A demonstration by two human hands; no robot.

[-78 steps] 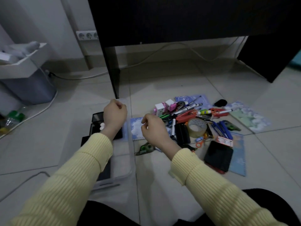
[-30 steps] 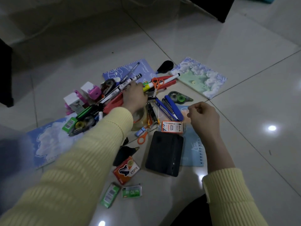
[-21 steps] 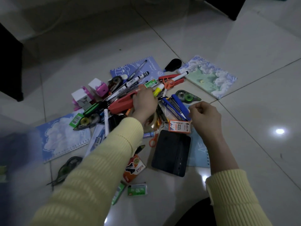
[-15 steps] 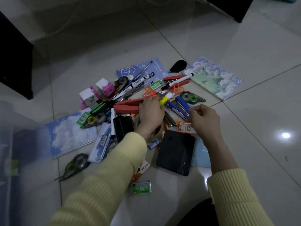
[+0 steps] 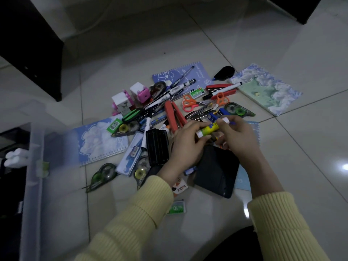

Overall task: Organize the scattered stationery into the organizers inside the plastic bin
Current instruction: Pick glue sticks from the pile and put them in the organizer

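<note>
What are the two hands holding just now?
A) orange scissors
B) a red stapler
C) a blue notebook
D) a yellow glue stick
D: the left hand grips the glue stick and the right hand pinches its white end, while the scissors and stapler lie untouched on the floor.

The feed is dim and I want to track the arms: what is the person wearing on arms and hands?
Left sleeve and right sleeve are pale yellow ribbed knit, cuffed at the wrists. Left hand and right hand are bare, no gloves.
</note>
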